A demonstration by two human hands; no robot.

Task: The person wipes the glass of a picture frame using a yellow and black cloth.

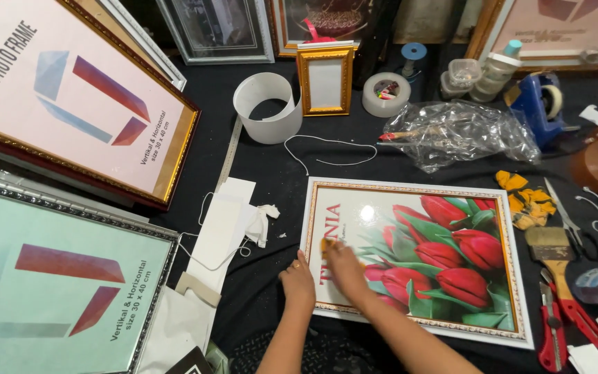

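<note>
1 framed tulip picture — flat on the black table, near its front edge. Left hand: fingers curled, resting at the frame's left edge, holding nothing. Right hand: blurred, pressed on the glass over a small yellow cloth. Paintbrush and scissors — to the right.

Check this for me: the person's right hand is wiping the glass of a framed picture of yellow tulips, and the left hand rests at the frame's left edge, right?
Not quite. In the head view the tulips are red, not yellow. The rest holds: the right hand is on the glass of the framed picture, and the left hand rests at its left edge.
</note>
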